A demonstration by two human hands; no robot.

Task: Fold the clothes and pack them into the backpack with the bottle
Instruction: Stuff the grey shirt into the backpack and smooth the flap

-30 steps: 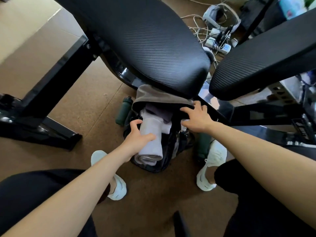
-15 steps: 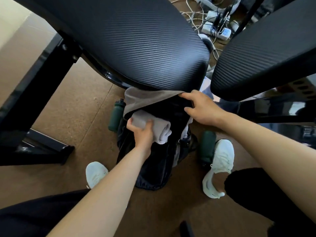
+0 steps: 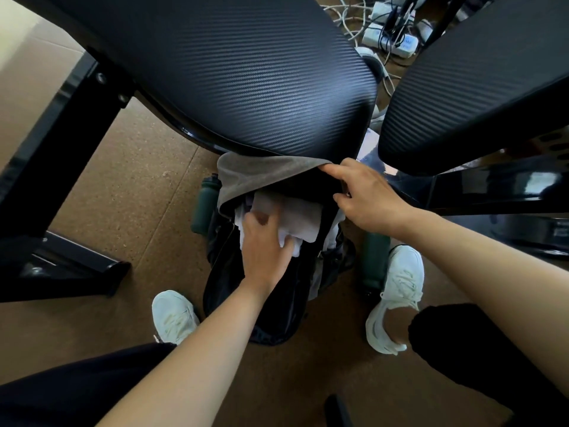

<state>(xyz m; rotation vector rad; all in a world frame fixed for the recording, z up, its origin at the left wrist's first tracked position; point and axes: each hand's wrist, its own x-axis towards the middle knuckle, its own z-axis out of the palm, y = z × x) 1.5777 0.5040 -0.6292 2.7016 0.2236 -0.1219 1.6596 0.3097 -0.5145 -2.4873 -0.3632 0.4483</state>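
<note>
A black backpack (image 3: 271, 306) stands on the floor between my feet, its top open. A rolled white garment (image 3: 303, 218) lies in the opening, and my left hand (image 3: 264, 251) is shut on it, pressing it into the bag. My right hand (image 3: 366, 195) grips the backpack's far right rim and holds the opening wide. A grey cloth (image 3: 258, 177) drapes over the bag's far edge. One dark green bottle (image 3: 204, 208) stands at the bag's left side, a second green bottle (image 3: 374, 261) at its right, by my right shoe.
Two black padded bench cushions (image 3: 246, 75) (image 3: 480, 87) overhang the bag from above. A black metal frame leg (image 3: 61, 186) runs along the left. Power strips and white cables (image 3: 391, 35) lie on the brown floor at the top. My white shoes (image 3: 174, 315) (image 3: 397, 297) flank the bag.
My left hand has turned the white roll and pushed it deeper into the backpack's opening. My right hand keeps hold of the rim. The camera has moved closer.
</note>
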